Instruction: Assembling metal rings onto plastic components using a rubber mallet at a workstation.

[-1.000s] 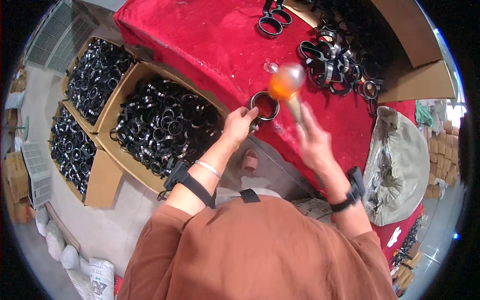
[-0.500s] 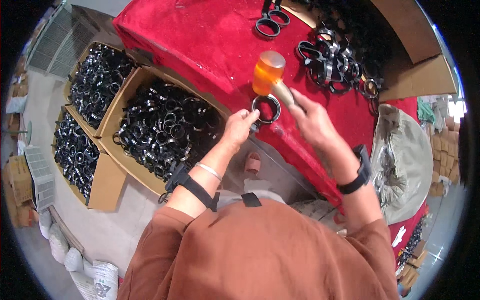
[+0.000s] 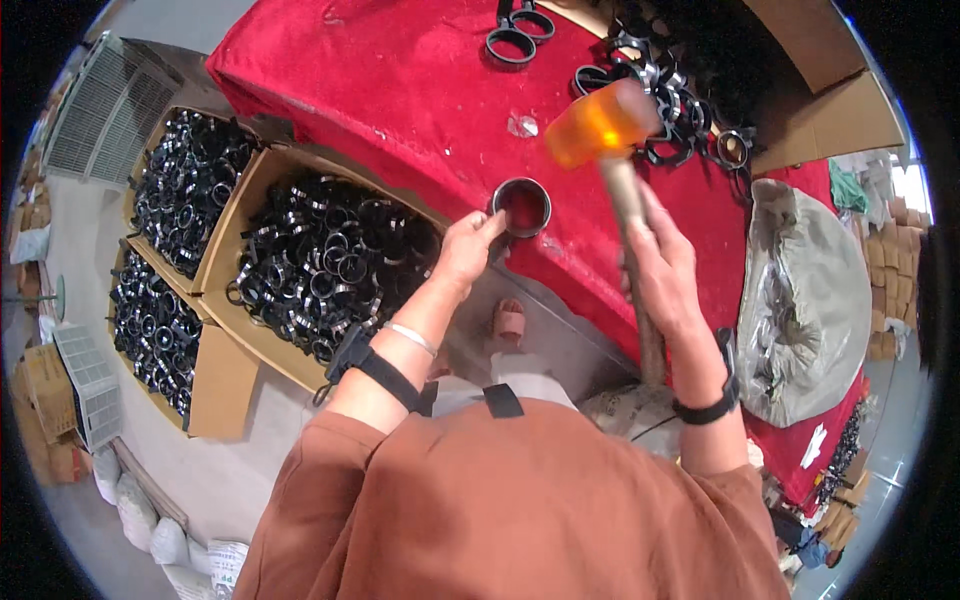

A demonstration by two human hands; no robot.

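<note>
My left hand [image 3: 469, 246] pinches the near-left side of a black ring with a silver metal band [image 3: 521, 207], close to the front edge of the red-covered table [image 3: 400, 90]. In my right hand [image 3: 662, 262] is a mallet [image 3: 603, 124] with an orange, see-through head, its fingers wrapped round the wooden handle. The mallet's head is raised to the right of the ring and apart from it, slightly blurred. Further back on the red cloth lie two joined black rings [image 3: 511, 46] and a pile of black ring parts with silver bands [image 3: 690, 110].
To the left, several cardboard boxes [image 3: 225, 390] on the floor hold heaps of similar ring parts [image 3: 335, 260]. An open carton [image 3: 830, 135] stands at the table's back right. Beside it lies a grey-green sack [image 3: 805, 300]. White sacks [image 3: 140, 515] lie at lower left.
The mallet has swung up and to the right, away from the ring. My left hand has kept its hold, and the ring is now tilted differently, its opening turned more upward.
</note>
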